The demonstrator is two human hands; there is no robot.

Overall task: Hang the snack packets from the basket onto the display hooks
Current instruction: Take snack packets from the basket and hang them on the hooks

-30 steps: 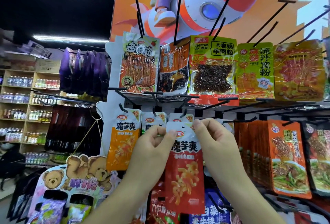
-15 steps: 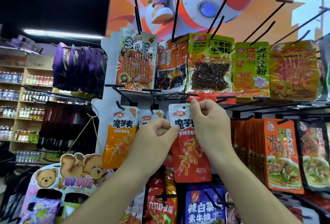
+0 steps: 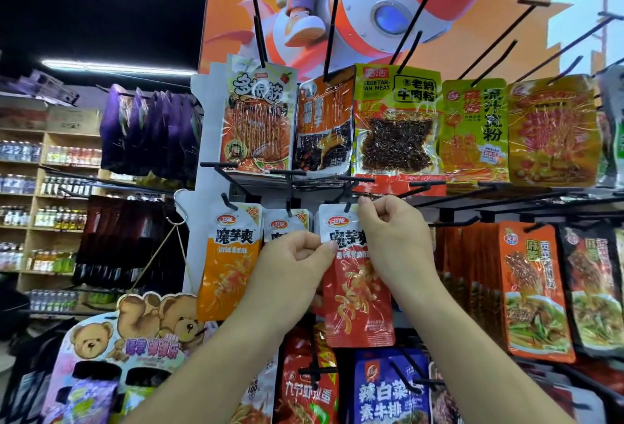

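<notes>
Both the left hand and the right hand grasp one red snack packet, which hangs between them against the display rack. The left hand pinches the left edge of the packet's white top between thumb and curled forefinger. The right hand, a little higher, pinches the top right corner with its fingers bent. Just left of the right fingertips a black hook meets the packet's upper edge; whether the hook passes through the hanging hole cannot be told.

Directly above the left hand a second packet of the same brand hangs on its own hook, partly hidden by the knuckles. Further left of that hand hangs an orange packet. Above both hands runs a row of larger snack bags, with a rocket poster behind. Right of the right hand hang orange noodle packets. Below the left forearm stands a bear-shaped cardboard display, and far left are shelves of bottles.
</notes>
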